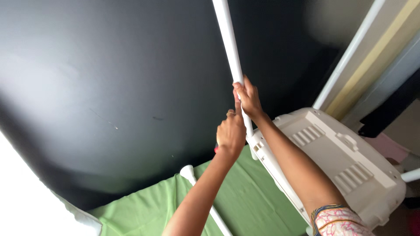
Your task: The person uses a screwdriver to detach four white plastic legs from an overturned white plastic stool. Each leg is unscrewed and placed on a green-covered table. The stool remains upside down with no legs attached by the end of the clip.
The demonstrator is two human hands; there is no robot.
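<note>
Head view shows our right hand (248, 98) closed around a white pole (232, 52) that rises steeply toward the top edge, with the left hand (231, 133) curled just below it against the same pole; a small red item shows under the left palm, too hidden to identify. The pole's lower end meets a white plastic panel (341, 161), ribbed and slotted, tilted at our right. We judge that the pole is best kept in line with its seat on the panel, both grips firm and close together, so it does not twist or lever sideways. Below lies green fabric (245, 196), with a second white pole (205, 196) across it. Behind stands a dark wall (109, 87); a pale frame (350, 52) runs at upper right.
</note>
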